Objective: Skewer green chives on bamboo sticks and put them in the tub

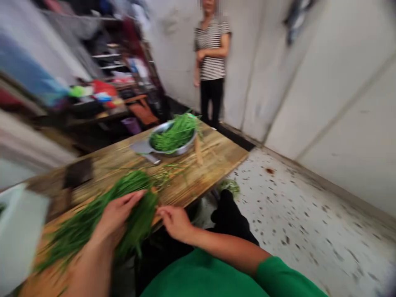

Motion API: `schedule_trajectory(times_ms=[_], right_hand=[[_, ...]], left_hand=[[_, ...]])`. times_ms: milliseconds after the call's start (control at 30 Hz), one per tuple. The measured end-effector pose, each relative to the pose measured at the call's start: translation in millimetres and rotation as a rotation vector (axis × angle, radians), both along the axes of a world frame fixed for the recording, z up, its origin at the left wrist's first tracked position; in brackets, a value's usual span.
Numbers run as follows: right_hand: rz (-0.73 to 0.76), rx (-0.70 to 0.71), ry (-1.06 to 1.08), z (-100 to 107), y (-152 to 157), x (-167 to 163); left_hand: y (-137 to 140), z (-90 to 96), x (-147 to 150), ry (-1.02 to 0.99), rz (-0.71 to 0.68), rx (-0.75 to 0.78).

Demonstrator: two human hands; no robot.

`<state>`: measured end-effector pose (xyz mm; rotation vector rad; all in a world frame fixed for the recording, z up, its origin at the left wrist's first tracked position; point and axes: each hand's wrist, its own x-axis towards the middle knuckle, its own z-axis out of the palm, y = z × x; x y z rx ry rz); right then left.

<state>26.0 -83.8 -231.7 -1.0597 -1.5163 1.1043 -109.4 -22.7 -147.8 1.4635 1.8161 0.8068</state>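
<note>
My left hand (pixel 119 210) is wrapped round a bunch of long green chives (pixel 140 222) that hangs over the table's near edge. Right at the stem ends of that bunch, my right hand (pixel 175 220) has thumb and fingers pinched together; what is between them is too small and blurred to make out. Under and beyond my left hand, a pile of chives (pixel 80 227) lies spread along the wooden table (pixel 213 165). Loose trimmings (pixel 165 175) are scattered just past the bunch. Farther back stands a metal bowl (pixel 181 152) heaped with chives (pixel 175 134).
A metal cleaver (pixel 140 147) lies against the bowl, with a wooden handle (pixel 198 152) on the other side. At left are a dark blade (pixel 78 173) and a white container (pixel 21 231). A person in a striped shirt (pixel 212 49) stands by the wall. Greens (pixel 230 187) lie on the floor.
</note>
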Motion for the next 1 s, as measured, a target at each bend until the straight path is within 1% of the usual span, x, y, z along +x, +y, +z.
schedule_trajectory(times_ms=[67,133,267,333,400,533,667,867,1000], right_hand=[[-0.045,0.023,0.022,-6,-7,-10],[-0.088,0.034,0.03,-11,-12,-7],[-0.131,0.024,0.027,-16,-20,-1],[-0.135,0.002,0.031,-18,-21,-3],[-0.132,-0.015,0.043,-21,-21,-5],[-0.13,-0.012,0.057,-25,-19,-6],[-0.135,-0.012,0.038,-25,-18,-4],[-0.114,0.014,-0.025,-21,-13,0],[-0.119,0.026,-0.058,-20,-11,0]], left_hand=[[-6,3.2,-34,0.185,-0.042,0.113],[-2,1.8,-49,0.38,-0.102,0.244],[7,-1.8,-53,0.643,-0.108,0.45],[9,-2.6,-55,0.759,-0.101,0.482],[12,-3.9,-59,0.846,-0.092,0.469],[23,-7.9,-63,0.901,-0.123,0.43],[35,-10.7,-61,0.924,-0.168,0.391],[43,-12.5,-62,0.837,-0.19,0.391],[46,-10.4,-62,0.823,-0.201,0.388]])
